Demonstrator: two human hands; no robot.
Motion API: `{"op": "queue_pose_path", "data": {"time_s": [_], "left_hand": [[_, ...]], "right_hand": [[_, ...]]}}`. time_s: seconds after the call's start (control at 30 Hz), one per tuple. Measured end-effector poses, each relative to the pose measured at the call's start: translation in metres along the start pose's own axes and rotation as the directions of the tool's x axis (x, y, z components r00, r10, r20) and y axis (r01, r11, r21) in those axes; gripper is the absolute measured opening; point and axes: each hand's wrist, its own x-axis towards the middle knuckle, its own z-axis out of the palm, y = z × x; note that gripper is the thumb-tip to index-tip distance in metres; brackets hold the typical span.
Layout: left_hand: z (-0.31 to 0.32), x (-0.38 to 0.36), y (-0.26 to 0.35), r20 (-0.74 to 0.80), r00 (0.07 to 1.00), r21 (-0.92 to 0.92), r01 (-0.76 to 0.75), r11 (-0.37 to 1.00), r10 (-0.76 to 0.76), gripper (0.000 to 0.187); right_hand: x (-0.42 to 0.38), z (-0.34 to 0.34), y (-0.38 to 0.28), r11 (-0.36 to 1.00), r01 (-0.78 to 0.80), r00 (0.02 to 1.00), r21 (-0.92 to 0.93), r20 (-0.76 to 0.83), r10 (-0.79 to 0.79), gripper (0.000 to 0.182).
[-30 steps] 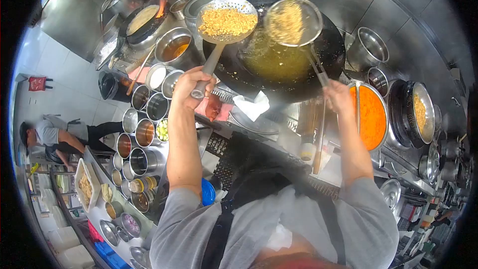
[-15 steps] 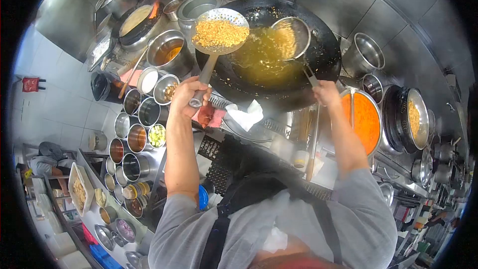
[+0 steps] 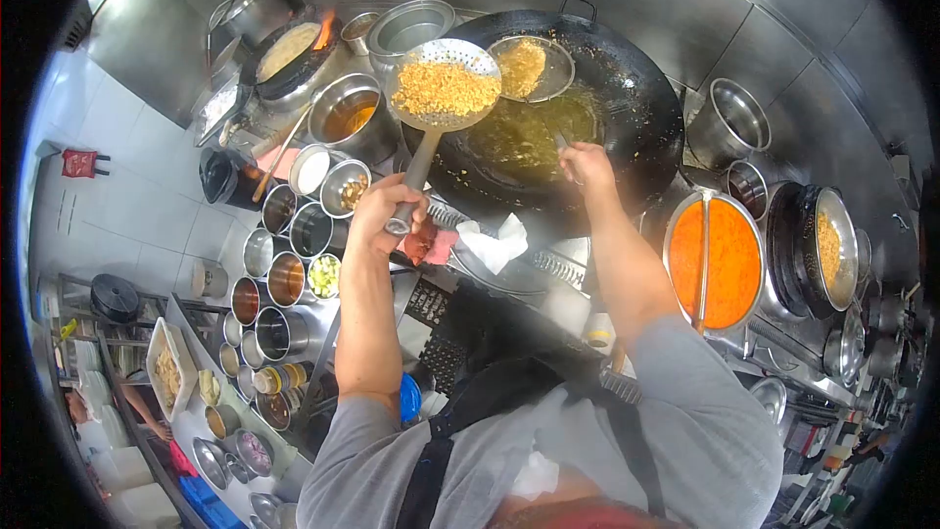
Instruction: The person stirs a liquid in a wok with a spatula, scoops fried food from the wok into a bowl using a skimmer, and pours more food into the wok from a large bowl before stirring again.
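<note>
My left hand [image 3: 390, 208] is wrapped round the handle of a perforated skimmer [image 3: 422, 162]. Golden fried bits [image 3: 446, 88] lie heaped in its bowl, at the left rim of a large black wok [image 3: 636, 108]. In my right hand [image 3: 587, 167] is the handle of a round wire-mesh strainer [image 3: 558, 71], closed in my fingers. More golden bits [image 3: 522, 67] sit in the mesh, near the wok's far side and beside the skimmer. Yellow oil [image 3: 529, 142] pools in the wok below the strainer.
An orange-red sauce pot [image 3: 720, 260] stands right of the wok. To the left are a pot of amber liquid [image 3: 351, 118] and several small metal containers [image 3: 284, 279]. A pan with flame [image 3: 289, 54] is at back left. A white cloth [image 3: 494, 243] lies before the wok.
My right hand has moved left, bringing the strainer up and left from the oil, close to the skimmer. The left hand still holds the loaded skimmer over the wok's left rim.
</note>
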Motion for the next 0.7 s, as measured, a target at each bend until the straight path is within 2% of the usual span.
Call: {"op": "queue_pose_path", "data": {"time_s": [0.23, 0.43, 0.5, 0.53, 0.57, 0.6, 0.63, 0.7], "left_hand": [[-0.001, -0.006, -0.005, -0.013, 1.000, -0.014, 0.014, 1.000, -0.015, 0.024], [0.000, -0.009, -0.005, -0.066, 0.998, 0.012, 0.006, 1.000, -0.005, 0.030], [-0.009, -0.003, -0.009, 0.003, 1.000, 0.006, 0.010, 1.000, -0.010, 0.029], [-0.009, -0.002, -0.010, -0.021, 1.000, 0.003, 0.010, 1.000, -0.010, 0.027], [-0.007, -0.002, -0.010, -0.045, 0.999, -0.001, 0.009, 1.000, -0.009, 0.025], [-0.008, -0.002, -0.011, -0.044, 0.999, -0.007, 0.019, 1.000, -0.020, 0.025], [-0.009, -0.002, -0.012, -0.033, 0.999, 0.002, 0.020, 1.000, -0.020, 0.024], [-0.013, 0.001, -0.012, -0.021, 0.999, 0.008, 0.026, 1.000, -0.026, 0.023]], "right_hand": [[-0.002, -0.001, -0.024, 0.991, 0.037, 0.999, 0.127, -0.009, -0.036, 0.009], [-0.043, -0.066, -0.042, 0.996, 0.090, 0.995, 0.003, -0.042, -0.090, 0.015], [-0.067, -0.090, -0.054, 0.994, 0.071, 0.994, -0.086, -0.076, -0.078, 0.018], [-0.081, -0.101, -0.063, 0.995, 0.036, 0.993, -0.095, -0.108, -0.046, 0.019], [-0.093, -0.114, -0.071, 0.983, -0.009, 0.988, -0.185, -0.150, -0.019, 0.022], [-0.096, -0.140, -0.063, 0.961, 0.045, 0.989, -0.272, -0.124, -0.081, 0.025], [-0.114, -0.143, -0.073, 0.874, 0.084, 0.976, -0.479, -0.138, -0.169, 0.028], [-0.144, -0.159, -0.088, 0.718, 0.013, 0.981, -0.696, -0.131, -0.145, 0.031]]}}
